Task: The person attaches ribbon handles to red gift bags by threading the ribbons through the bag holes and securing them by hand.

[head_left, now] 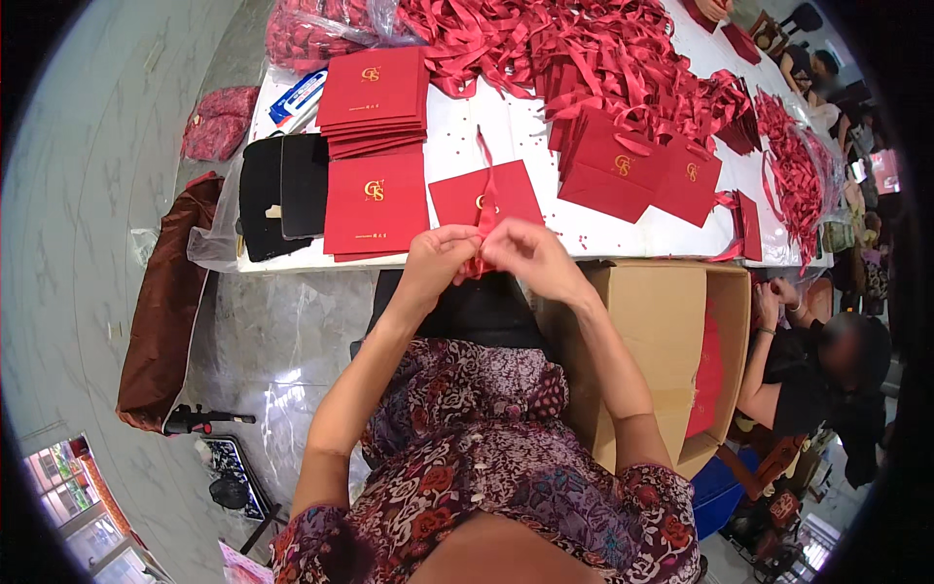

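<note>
My left hand (438, 259) and my right hand (525, 255) meet at the near edge of the white table (467, 136). Both pinch a red ribbon (484, 165) that runs up from my fingers across a flat red paper bag (462, 200) with a gold emblem. The bag's near edge is hidden behind my fingers. To the left of it lies a flat red bag (376, 202) on a small stack, and a taller stack of red bags (375, 97) lies beyond that.
A heap of loose red ribbons (584, 44) covers the far table. Assembled red bags (637, 165) stand at the right. Black flat pieces (282, 190) lie at the left edge. An open cardboard box (671, 341) sits at my right. A person (827, 380) sits beyond the box.
</note>
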The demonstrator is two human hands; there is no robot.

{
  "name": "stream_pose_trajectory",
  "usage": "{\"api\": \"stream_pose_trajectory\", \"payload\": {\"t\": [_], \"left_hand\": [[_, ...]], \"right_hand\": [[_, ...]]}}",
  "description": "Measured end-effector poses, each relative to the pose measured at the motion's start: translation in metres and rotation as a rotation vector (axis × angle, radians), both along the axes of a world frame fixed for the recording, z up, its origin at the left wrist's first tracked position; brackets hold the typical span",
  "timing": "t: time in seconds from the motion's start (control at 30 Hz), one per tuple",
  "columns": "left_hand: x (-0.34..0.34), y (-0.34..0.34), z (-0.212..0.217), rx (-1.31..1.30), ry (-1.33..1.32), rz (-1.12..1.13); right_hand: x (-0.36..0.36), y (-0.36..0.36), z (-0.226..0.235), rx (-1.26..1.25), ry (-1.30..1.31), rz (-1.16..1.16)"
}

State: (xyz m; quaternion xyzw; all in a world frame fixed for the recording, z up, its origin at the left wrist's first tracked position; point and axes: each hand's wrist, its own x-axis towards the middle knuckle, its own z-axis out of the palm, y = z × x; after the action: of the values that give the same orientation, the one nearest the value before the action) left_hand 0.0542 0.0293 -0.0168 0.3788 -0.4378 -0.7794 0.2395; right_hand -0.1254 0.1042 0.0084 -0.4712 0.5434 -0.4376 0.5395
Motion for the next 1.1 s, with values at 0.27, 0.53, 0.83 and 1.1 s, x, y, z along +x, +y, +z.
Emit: {"api": "stream_pose_trajectory", "payload": {"t": [0.27, 0.53, 0.83, 1.1], "left_hand": [[0.001, 0.028, -0.003, -0.475, -0.362, 0.063], [-0.001, 0.039, 0.003, -0.602, -0.406, 0.025], [0.001, 0.017, 0.028, -0.992, -0.533, -0.129], [-0.045, -0.046, 0.004, -1.331, -0.824, -0.016]], "right_hand": [[-0.018, -0.075, -0.022, -0.246, 0.742, -0.44], [-0.006, -0.134, -0.05, -0.349, 0.921, -0.39], [-0.045, -0.084, -0.007, -0.294, 0.45, -0.208], [-0.054, -0.066, -0.011, -0.185, 0.752, -0.166]]}}
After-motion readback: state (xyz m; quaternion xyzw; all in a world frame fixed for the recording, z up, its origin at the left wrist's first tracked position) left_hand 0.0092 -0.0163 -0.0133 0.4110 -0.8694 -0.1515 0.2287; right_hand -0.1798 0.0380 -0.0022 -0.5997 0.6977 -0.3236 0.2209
